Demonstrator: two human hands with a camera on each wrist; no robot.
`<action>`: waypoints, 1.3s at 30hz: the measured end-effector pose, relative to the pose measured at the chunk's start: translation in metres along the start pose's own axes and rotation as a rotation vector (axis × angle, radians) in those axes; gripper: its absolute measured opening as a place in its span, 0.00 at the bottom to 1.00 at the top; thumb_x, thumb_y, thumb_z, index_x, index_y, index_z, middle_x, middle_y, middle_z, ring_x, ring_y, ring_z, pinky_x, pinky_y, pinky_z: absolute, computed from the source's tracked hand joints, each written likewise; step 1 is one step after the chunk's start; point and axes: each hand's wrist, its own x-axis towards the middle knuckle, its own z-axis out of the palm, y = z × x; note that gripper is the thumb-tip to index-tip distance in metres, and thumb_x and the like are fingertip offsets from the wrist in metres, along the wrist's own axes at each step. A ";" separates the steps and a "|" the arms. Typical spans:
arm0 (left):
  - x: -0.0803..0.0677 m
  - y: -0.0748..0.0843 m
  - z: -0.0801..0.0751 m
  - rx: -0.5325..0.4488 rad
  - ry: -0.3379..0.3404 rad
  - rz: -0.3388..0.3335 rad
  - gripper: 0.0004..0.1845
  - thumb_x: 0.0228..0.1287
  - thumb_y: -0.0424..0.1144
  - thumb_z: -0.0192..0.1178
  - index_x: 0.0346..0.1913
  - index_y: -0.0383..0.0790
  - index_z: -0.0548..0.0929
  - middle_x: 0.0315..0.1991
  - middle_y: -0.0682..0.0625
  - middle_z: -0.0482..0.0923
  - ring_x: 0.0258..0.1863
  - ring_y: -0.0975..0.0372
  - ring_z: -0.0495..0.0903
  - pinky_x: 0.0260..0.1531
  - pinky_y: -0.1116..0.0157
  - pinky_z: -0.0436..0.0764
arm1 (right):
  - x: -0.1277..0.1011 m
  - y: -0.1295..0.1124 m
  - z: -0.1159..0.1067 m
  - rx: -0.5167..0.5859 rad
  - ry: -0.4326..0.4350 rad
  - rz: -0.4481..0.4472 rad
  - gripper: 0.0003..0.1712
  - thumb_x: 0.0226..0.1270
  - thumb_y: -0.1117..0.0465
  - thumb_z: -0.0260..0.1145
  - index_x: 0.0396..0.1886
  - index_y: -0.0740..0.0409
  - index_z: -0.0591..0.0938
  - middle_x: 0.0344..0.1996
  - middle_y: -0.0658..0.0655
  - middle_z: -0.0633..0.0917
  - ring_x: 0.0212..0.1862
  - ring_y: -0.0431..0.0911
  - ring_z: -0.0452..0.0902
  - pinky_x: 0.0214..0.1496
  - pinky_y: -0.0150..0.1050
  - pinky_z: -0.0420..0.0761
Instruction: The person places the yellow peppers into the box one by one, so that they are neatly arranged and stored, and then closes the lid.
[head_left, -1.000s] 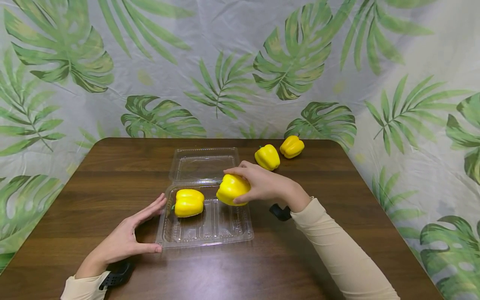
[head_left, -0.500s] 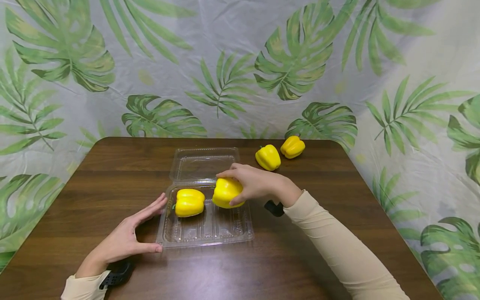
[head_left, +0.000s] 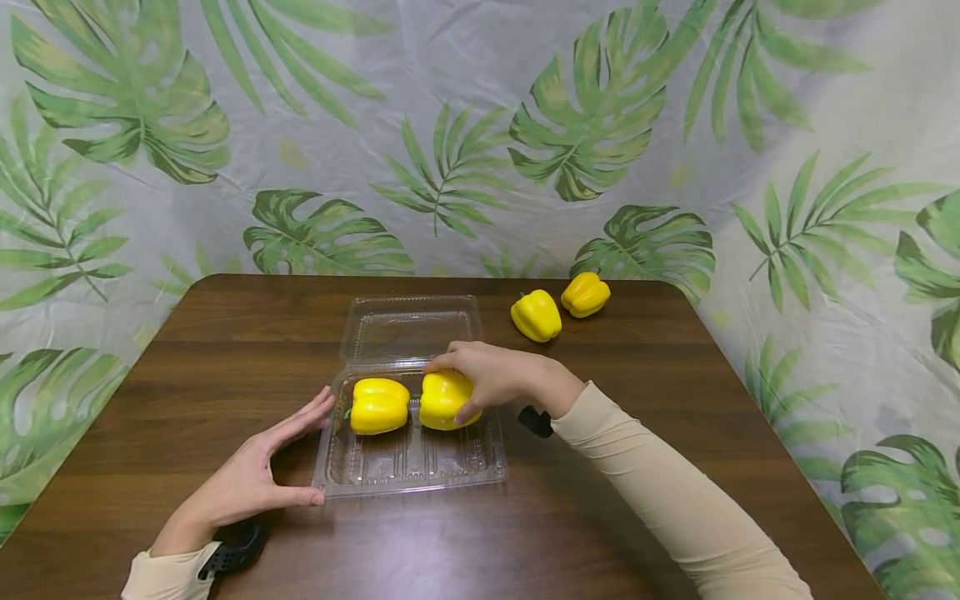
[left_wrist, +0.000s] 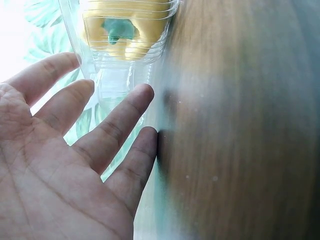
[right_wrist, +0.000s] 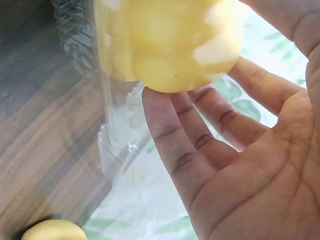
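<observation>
Your fingers curled around a yellow pepper in the clear tray, beside another pepper. Your left hand lay straight-fingered against the tray's left wall; no writing was readable

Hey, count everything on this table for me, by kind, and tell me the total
Yellow bell peppers: 4 — one gripped by the right hand in the clamshell tray, at; one beside it in the tray; two loose at the table's far right.
Clear plastic clamshell trays: 1, lid open, left hand against its side.
Total: 5.
</observation>
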 end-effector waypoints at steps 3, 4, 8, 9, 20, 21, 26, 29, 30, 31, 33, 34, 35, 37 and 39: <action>0.000 0.000 0.000 0.000 -0.001 0.000 0.61 0.47 0.39 0.87 0.85 0.46 0.64 0.88 0.44 0.55 0.71 0.80 0.73 0.69 0.87 0.53 | 0.002 -0.001 0.003 -0.016 -0.008 0.003 0.48 0.61 0.57 0.84 0.80 0.50 0.74 0.62 0.57 0.79 0.60 0.50 0.75 0.69 0.47 0.77; 0.000 0.000 0.000 -0.001 0.000 0.001 0.61 0.47 0.39 0.87 0.85 0.46 0.64 0.87 0.44 0.55 0.71 0.80 0.73 0.69 0.87 0.53 | 0.003 -0.001 0.005 -0.021 -0.010 0.007 0.47 0.61 0.56 0.84 0.80 0.49 0.74 0.62 0.57 0.79 0.60 0.50 0.75 0.69 0.47 0.77; 0.000 -0.001 0.000 -0.006 -0.001 0.002 0.61 0.47 0.39 0.87 0.85 0.46 0.64 0.88 0.44 0.55 0.71 0.80 0.73 0.69 0.87 0.53 | 0.006 -0.002 0.008 -0.035 -0.010 0.023 0.47 0.61 0.56 0.85 0.79 0.47 0.75 0.61 0.57 0.79 0.58 0.49 0.75 0.68 0.46 0.78; 0.000 -0.001 0.000 -0.006 -0.001 0.002 0.61 0.47 0.39 0.87 0.85 0.46 0.64 0.88 0.44 0.55 0.71 0.80 0.73 0.69 0.87 0.53 | 0.006 -0.002 0.009 -0.036 -0.009 0.028 0.47 0.61 0.56 0.85 0.79 0.46 0.75 0.60 0.57 0.78 0.57 0.49 0.74 0.68 0.45 0.78; 0.000 -0.001 0.000 -0.008 0.001 0.000 0.61 0.47 0.39 0.88 0.85 0.46 0.64 0.88 0.44 0.56 0.71 0.80 0.73 0.69 0.87 0.53 | 0.007 -0.005 0.010 -0.021 0.008 0.015 0.48 0.60 0.61 0.85 0.80 0.44 0.75 0.64 0.58 0.78 0.61 0.50 0.74 0.68 0.48 0.80; 0.000 -0.001 0.000 -0.006 0.001 0.000 0.61 0.47 0.39 0.88 0.85 0.46 0.64 0.88 0.44 0.55 0.71 0.80 0.73 0.69 0.87 0.53 | 0.007 -0.005 0.010 -0.021 0.011 0.013 0.48 0.59 0.62 0.85 0.79 0.44 0.75 0.64 0.58 0.78 0.62 0.51 0.74 0.69 0.48 0.80; 0.000 0.000 0.000 -0.009 0.002 -0.003 0.61 0.47 0.39 0.87 0.85 0.46 0.64 0.88 0.44 0.55 0.70 0.79 0.74 0.69 0.87 0.53 | 0.006 -0.006 0.010 -0.025 0.019 0.003 0.47 0.59 0.64 0.85 0.77 0.46 0.77 0.64 0.58 0.79 0.62 0.51 0.75 0.68 0.49 0.80; -0.001 0.000 0.000 -0.011 0.001 -0.005 0.61 0.47 0.39 0.87 0.85 0.46 0.64 0.88 0.44 0.55 0.70 0.79 0.74 0.69 0.87 0.53 | 0.006 -0.005 0.011 -0.015 0.019 0.004 0.48 0.58 0.64 0.85 0.78 0.45 0.76 0.64 0.58 0.79 0.63 0.51 0.75 0.69 0.49 0.80; -0.001 0.000 0.001 -0.012 0.001 -0.005 0.61 0.48 0.39 0.87 0.85 0.46 0.64 0.88 0.44 0.55 0.70 0.79 0.74 0.69 0.87 0.53 | 0.006 -0.005 0.011 -0.009 0.018 0.004 0.48 0.58 0.64 0.85 0.78 0.46 0.76 0.64 0.58 0.78 0.63 0.51 0.75 0.69 0.49 0.79; -0.001 0.000 0.001 -0.011 0.001 -0.005 0.60 0.48 0.39 0.87 0.85 0.46 0.64 0.88 0.44 0.55 0.70 0.79 0.74 0.69 0.87 0.53 | 0.005 -0.005 0.011 -0.006 0.016 0.005 0.48 0.58 0.64 0.85 0.78 0.46 0.76 0.64 0.59 0.78 0.64 0.52 0.74 0.70 0.49 0.79; -0.001 0.000 0.001 -0.010 0.002 -0.004 0.61 0.48 0.39 0.87 0.85 0.46 0.64 0.88 0.44 0.55 0.70 0.80 0.74 0.69 0.87 0.53 | 0.004 -0.004 0.011 -0.002 0.015 0.006 0.48 0.58 0.63 0.85 0.79 0.45 0.75 0.65 0.59 0.78 0.65 0.52 0.74 0.71 0.49 0.78; -0.001 0.000 0.001 -0.009 0.002 -0.004 0.61 0.48 0.39 0.87 0.85 0.46 0.64 0.88 0.44 0.55 0.70 0.80 0.74 0.69 0.87 0.53 | 0.004 -0.004 0.011 0.002 0.016 0.005 0.48 0.58 0.62 0.85 0.78 0.45 0.76 0.65 0.59 0.78 0.65 0.52 0.74 0.72 0.50 0.78; -0.001 0.000 0.001 -0.009 0.003 -0.003 0.61 0.48 0.39 0.87 0.85 0.46 0.64 0.88 0.44 0.55 0.70 0.80 0.74 0.69 0.87 0.53 | 0.003 -0.003 0.011 0.003 0.019 0.004 0.48 0.59 0.61 0.85 0.78 0.45 0.76 0.65 0.59 0.78 0.66 0.52 0.74 0.72 0.50 0.77; 0.000 0.000 0.000 -0.007 0.003 -0.002 0.61 0.48 0.39 0.87 0.85 0.46 0.64 0.88 0.44 0.55 0.70 0.80 0.74 0.69 0.87 0.53 | 0.002 -0.002 0.009 0.004 0.027 0.001 0.47 0.60 0.58 0.85 0.78 0.44 0.76 0.65 0.58 0.78 0.66 0.52 0.73 0.72 0.50 0.77; 0.000 0.000 0.000 -0.006 0.003 -0.002 0.61 0.48 0.39 0.87 0.85 0.46 0.64 0.88 0.44 0.55 0.70 0.80 0.73 0.69 0.87 0.53 | 0.000 -0.001 0.007 0.011 0.037 -0.003 0.46 0.61 0.56 0.84 0.79 0.45 0.75 0.64 0.57 0.78 0.65 0.52 0.73 0.72 0.49 0.77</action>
